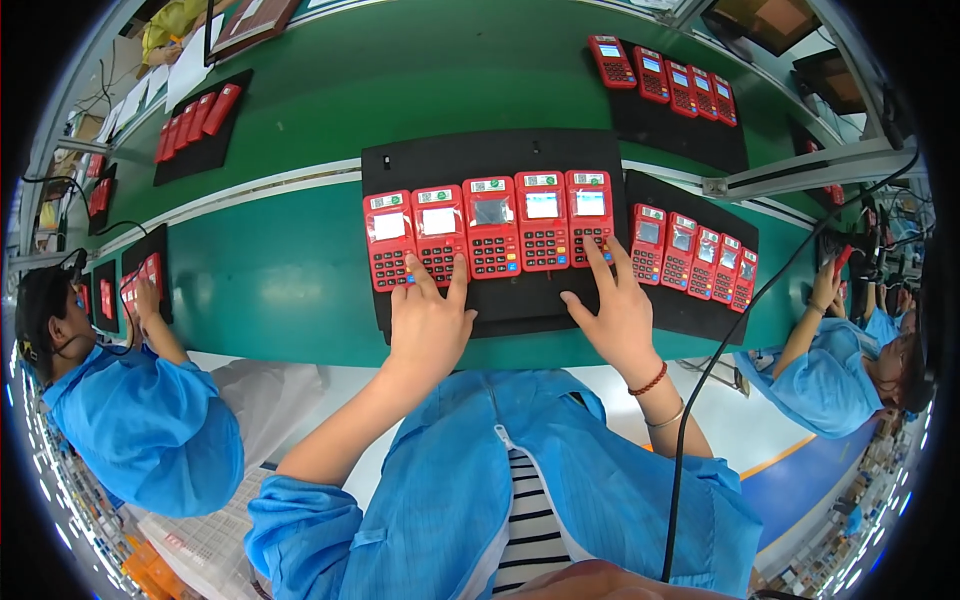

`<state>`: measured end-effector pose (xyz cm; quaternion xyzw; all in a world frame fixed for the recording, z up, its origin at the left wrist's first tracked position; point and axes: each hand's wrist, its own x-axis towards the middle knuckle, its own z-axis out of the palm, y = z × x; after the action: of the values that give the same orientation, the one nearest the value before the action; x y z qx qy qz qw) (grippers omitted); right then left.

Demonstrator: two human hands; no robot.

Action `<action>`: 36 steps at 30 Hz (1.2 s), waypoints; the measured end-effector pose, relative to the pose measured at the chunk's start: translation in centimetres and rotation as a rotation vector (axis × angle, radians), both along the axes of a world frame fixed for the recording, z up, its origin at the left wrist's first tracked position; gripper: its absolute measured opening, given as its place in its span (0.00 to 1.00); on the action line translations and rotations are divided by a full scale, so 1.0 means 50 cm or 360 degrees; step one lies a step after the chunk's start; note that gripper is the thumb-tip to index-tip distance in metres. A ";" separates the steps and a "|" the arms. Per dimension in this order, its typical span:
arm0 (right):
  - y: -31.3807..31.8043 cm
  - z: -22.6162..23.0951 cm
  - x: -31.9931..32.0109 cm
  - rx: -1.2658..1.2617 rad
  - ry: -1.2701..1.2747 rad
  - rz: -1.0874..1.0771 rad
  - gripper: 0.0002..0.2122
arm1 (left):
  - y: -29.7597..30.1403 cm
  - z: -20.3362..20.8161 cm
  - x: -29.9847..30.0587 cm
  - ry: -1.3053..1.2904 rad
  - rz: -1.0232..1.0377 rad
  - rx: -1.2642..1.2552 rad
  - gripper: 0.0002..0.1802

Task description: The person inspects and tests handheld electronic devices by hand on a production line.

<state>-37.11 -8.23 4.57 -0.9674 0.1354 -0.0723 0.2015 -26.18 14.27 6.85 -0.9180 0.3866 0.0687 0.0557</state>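
Note:
Several red handheld payment terminals lie in a row on a black mat (540, 305) before me. My left hand (428, 318) has its fingers apart over the keypads of the leftmost terminal (390, 228) and the second terminal (438, 222). At the right end, my right hand (618, 310) reaches with spread fingers onto the keypad of the rightmost terminal (590, 205). The middle terminal (490, 212) has a dark grey screen; the fourth terminal (542, 207) and the other three have lit screens. Neither hand grips anything.
A second black mat (680, 312) with more terminals adjoins on the right. Across the green bench, another mat (640, 125) holds further terminals. A black cable (735, 335) hangs at the right. Co-workers in blue, one on the left (150, 420) and one on the right (830, 370), sit along the bench.

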 end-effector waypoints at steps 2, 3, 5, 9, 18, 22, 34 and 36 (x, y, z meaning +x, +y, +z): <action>0.003 0.019 0.004 -0.0009 0.0092 0.0016 0.34 | -0.003 -0.008 -0.003 -0.0109 -0.0003 0.0022 0.39; 0.007 0.029 0.009 -0.0030 0.0206 0.0024 0.35 | -0.002 -0.007 -0.006 -0.0103 -0.0004 0.0025 0.39; 0.011 0.041 0.024 -0.0052 0.0312 0.0032 0.36 | -0.005 -0.010 -0.004 -0.0066 0.0029 0.0084 0.39; 0.022 0.051 0.040 -0.0218 0.0457 0.0094 0.36 | -0.008 -0.002 -0.001 -0.0087 0.0000 0.0065 0.39; 0.025 0.062 0.045 -0.0228 0.0544 0.0112 0.33 | -0.008 0.012 0.003 -0.0051 0.0036 0.0056 0.37; 0.029 0.055 0.042 -0.0278 0.0498 0.0083 0.31 | -0.010 0.005 -0.001 -0.0096 0.0021 0.0018 0.36; 0.021 0.055 0.049 -0.0261 0.0421 0.0082 0.29 | -0.011 -0.001 0.004 -0.0096 0.0015 -0.0032 0.35; 0.024 0.070 0.052 -0.0272 0.0416 0.0095 0.28 | -0.015 -0.016 -0.004 -0.0195 0.0015 0.0048 0.35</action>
<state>-34.49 -7.02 8.10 -0.9857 0.1252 0.0490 0.1013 -26.37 13.54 6.03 -0.9214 0.3769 0.0183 0.0927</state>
